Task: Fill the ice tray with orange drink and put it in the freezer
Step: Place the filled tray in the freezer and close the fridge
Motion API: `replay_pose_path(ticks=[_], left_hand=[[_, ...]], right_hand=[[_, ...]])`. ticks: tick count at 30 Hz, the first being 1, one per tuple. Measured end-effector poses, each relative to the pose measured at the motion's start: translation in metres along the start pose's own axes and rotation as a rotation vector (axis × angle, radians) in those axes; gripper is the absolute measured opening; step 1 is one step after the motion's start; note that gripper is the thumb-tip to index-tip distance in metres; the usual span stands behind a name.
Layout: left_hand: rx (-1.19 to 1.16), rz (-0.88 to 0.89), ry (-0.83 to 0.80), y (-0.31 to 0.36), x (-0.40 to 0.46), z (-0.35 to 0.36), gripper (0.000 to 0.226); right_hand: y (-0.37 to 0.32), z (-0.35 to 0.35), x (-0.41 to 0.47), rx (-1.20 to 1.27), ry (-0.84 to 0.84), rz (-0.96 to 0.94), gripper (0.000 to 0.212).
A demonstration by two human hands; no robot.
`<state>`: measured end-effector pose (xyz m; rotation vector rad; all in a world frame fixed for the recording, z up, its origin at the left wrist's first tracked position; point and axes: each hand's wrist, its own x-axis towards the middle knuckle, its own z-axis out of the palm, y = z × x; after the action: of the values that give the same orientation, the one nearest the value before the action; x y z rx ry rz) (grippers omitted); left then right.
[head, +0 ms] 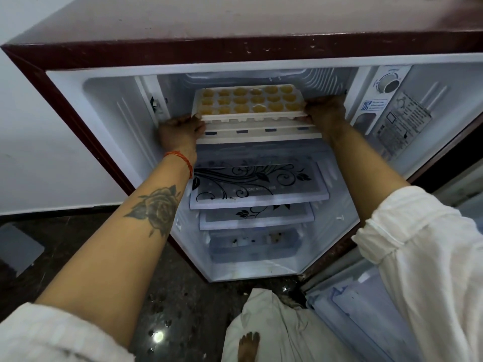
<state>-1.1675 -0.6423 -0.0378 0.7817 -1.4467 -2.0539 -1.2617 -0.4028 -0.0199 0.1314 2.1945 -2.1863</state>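
Both grips clamp the ice tray (248, 103), the left hand (180, 131) pinching its near-left corner and the right hand (325, 112) its right end. Largest first: the fridge (78, 126) stands open, the freezer compartment (326, 79) at its top, the tray level at its mouth. All 18 cells hold orange drink, so filling looks finished; sliding it in, letting go and closing up remain.
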Motion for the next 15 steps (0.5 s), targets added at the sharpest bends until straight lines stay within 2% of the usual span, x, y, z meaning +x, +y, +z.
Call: replay_pose_path(ticks=[2,4,6,7,8,10,13,15], left_hand=[[0.030,0.027,0.004,-0.002,-0.003,0.000,0.019],[0.165,0.077,0.032,-0.005,-0.008,0.002,0.019],[0.345,0.142,0.046,-0.009,-0.021,0.003,0.015],[0.395,0.174,0.026,-0.013,-0.031,0.002,0.028],[0.433,0.212,-0.009,-0.019,-0.043,0.000,0.042],[0.519,0.331,-0.084,-0.033,-0.075,-0.010,0.055],[0.679,0.463,-0.224,-0.067,-0.132,-0.032,0.051],[0.762,0.437,-0.339,-0.089,-0.172,-0.043,0.045]], right_hand=[[0.003,0.001,-0.001,-0.048,0.042,-0.006,0.015],[0.006,0.001,-0.006,-0.267,0.086,-0.054,0.011],[0.010,-0.002,-0.024,-0.499,0.147,-0.172,0.026],[0.013,-0.005,-0.039,-0.547,0.171,-0.236,0.030],[0.018,-0.009,-0.056,-0.539,0.177,-0.280,0.031],[0.032,-0.021,-0.094,-0.459,0.154,-0.312,0.033],[0.061,-0.048,-0.153,-0.440,0.071,-0.299,0.035],[0.081,-0.070,-0.193,-0.485,0.010,-0.273,0.034]])
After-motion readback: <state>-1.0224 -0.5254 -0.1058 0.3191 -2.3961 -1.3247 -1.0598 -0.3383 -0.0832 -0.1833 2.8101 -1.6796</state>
